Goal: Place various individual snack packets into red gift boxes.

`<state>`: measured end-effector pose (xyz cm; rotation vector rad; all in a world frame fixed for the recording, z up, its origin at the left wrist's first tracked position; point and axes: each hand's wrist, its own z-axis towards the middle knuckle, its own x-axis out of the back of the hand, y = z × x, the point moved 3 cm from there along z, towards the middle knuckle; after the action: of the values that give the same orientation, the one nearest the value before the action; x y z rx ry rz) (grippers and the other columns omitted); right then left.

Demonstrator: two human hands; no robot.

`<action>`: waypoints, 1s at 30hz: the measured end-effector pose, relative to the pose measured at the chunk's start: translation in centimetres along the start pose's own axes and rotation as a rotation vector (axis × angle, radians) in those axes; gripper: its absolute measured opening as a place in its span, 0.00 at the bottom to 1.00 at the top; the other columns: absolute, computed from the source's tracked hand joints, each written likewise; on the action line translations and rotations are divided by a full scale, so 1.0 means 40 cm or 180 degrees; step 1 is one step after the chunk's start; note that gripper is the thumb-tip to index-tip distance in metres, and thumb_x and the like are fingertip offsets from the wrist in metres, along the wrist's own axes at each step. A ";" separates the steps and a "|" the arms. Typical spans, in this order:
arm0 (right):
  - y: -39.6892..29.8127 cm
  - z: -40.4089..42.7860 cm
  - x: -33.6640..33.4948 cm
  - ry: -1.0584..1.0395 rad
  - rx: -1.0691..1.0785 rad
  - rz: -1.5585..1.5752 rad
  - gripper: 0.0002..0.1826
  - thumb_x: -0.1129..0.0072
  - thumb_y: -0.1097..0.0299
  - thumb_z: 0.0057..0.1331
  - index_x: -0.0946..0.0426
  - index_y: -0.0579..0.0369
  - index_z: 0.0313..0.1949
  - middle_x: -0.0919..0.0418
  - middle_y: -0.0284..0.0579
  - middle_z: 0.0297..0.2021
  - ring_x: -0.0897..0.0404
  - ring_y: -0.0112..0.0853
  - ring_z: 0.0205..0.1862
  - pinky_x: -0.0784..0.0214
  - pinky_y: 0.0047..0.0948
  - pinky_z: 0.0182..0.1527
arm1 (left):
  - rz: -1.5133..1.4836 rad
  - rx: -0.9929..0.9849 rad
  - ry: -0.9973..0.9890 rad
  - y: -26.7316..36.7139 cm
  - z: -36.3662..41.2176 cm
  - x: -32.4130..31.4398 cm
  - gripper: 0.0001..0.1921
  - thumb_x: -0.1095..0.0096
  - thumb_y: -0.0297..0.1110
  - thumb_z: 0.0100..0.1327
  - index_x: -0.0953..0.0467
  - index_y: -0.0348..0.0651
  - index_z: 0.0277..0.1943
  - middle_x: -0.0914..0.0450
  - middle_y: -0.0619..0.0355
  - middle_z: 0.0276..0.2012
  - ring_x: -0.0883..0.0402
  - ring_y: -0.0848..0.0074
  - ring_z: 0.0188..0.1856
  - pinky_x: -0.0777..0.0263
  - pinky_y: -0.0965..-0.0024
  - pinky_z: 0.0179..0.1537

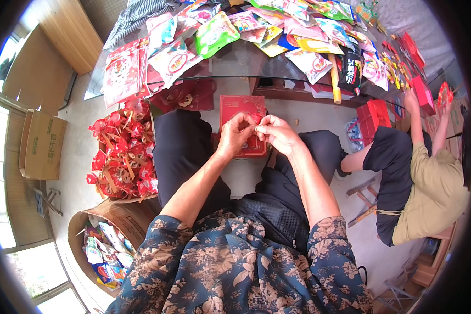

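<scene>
Both my hands meet above a red box (241,105) that stands between my knees. The fingertips of my left hand (236,132) pinch a small thing, too small to name, and those of my right hand (276,132) close on it from the other side. A bit of shiny red wrapping shows just behind the fingertips; whether it is joined to the pinched thing I cannot tell. By my left knee, a carton holds many red wrapped bundles (127,157) with ribbons. Bright snack packets (216,35) and a stack of red-and-white printed bags (126,68) lie on the glass table ahead.
The glass table's edge (235,77) runs across in front of me. At lower left an open cardboard box (78,235) holds packets; another carton (43,143) stands farther left. A person (431,196) sits at right, near a red gift bag (373,117) and a folding stool (363,196).
</scene>
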<state>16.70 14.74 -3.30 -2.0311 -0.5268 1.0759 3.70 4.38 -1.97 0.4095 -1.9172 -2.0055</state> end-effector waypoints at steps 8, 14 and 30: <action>-0.009 -0.006 -0.058 0.1072 0.1325 -0.3061 0.09 0.41 0.78 0.59 0.30 0.54 0.37 0.23 0.38 0.28 0.23 0.29 0.28 0.29 0.32 0.31 | 0.0088 0.0448 0.0013 -0.002 0.010 0.001 0.04 0.41 0.19 0.61 0.25 0.37 0.39 0.21 0.62 0.25 0.23 0.85 0.24 0.29 0.78 0.24; -0.025 -0.025 -0.113 0.1144 0.2872 -0.4413 0.11 0.43 0.83 0.56 0.31 0.55 0.35 0.27 0.46 0.32 0.23 0.46 0.33 0.29 0.40 0.35 | -0.0370 0.0640 0.0014 -0.030 0.019 0.007 0.04 0.41 0.20 0.63 0.24 0.34 0.40 0.21 0.62 0.26 0.23 0.85 0.24 0.29 0.78 0.25; -0.030 -0.030 -0.111 0.1011 0.3082 -0.3567 0.09 0.44 0.83 0.57 0.30 0.56 0.34 0.27 0.45 0.32 0.22 0.42 0.33 0.29 0.37 0.34 | -0.1157 0.0797 -0.0438 -0.020 0.024 0.015 0.04 0.45 0.23 0.68 0.25 0.37 0.44 0.23 0.63 0.28 0.28 0.87 0.23 0.36 0.84 0.24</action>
<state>15.21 12.09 0.33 -0.7663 -0.6574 0.1846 2.69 5.01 -2.72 0.7492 -2.3313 -2.0550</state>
